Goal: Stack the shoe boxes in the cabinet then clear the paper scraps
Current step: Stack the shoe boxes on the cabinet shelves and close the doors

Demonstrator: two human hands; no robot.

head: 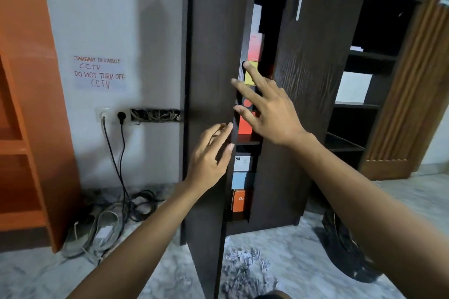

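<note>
Wall notice (pixel 99 73) in handwriting: "JANGAN DI CABUT CCTV, DO NOT TURN OFF CCTV"

You face a white wall (pixel 102 19) carrying a handwritten CCTV notice (pixel 99 73), with two sockets (pixel 113 115) and black cables (pixel 136 201) trailing to a grey marbled floor (pixel 303 262). An orange shelf unit (pixel 21 128) stands at your left. At your right you see dark open shelves (pixel 369 80) and a ribbed wooden frame (pixel 408 104).
</note>
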